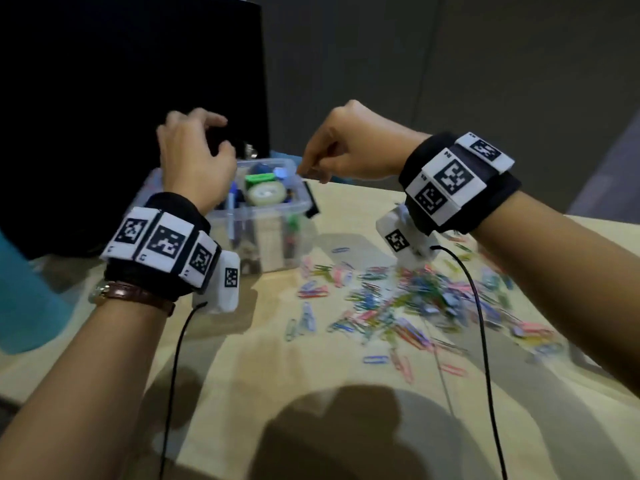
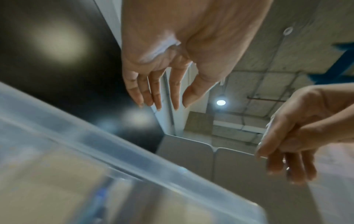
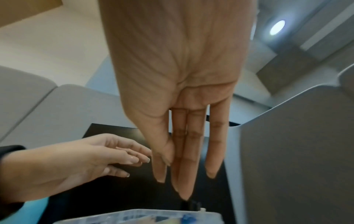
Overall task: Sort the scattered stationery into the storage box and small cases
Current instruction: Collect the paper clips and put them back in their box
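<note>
A clear plastic storage box (image 1: 258, 212) stands at the table's far left and holds a tape roll (image 1: 266, 195), a green item and pens. My left hand (image 1: 207, 140) hovers over its left side with relaxed, slightly curled fingers; the left wrist view shows this left hand (image 2: 172, 103) holding nothing. My right hand (image 1: 311, 168) hangs above the box's right rim. In the right wrist view the right hand (image 3: 178, 174) has straight fingers pointing down, thumb against the forefinger, and I see nothing in it. Several coloured paper clips (image 1: 415, 299) lie scattered on the table.
A large black panel (image 1: 121, 98) rises directly behind the box. A teal object (image 1: 27, 299) sits at the left edge. A small black piece (image 1: 311, 206) lies against the box's right side. Cables trail from both wrist cameras across the beige table (image 1: 242, 375).
</note>
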